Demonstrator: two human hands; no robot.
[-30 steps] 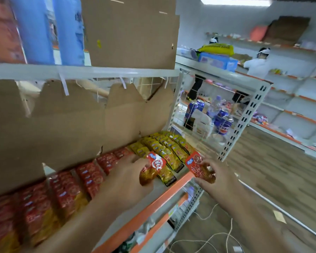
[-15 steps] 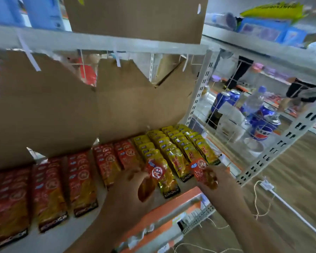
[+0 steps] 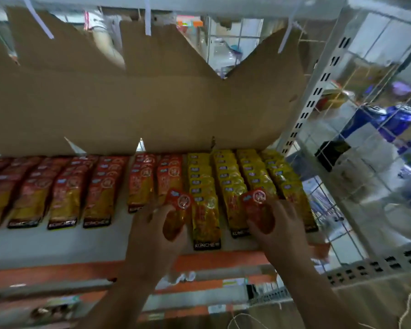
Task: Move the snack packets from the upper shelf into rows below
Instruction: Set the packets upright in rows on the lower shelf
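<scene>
Red packet (image 3: 179, 203) gripped in left hand (image 3: 152, 233) | second red packet (image 3: 256, 206) gripped in right hand (image 3: 285, 231) (both over yellow rows (image 3: 226, 172))

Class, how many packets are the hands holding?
2. One red packet is held by the left hand beside the yellow rows; a second red packet is held by the right hand over them. More could be hidden behind the hands.

A shop, metal shelf (image 3: 57, 248) with orange edge, rows of snack packets (image 3: 100, 188), drink cans (image 3: 375, 119)
</scene>
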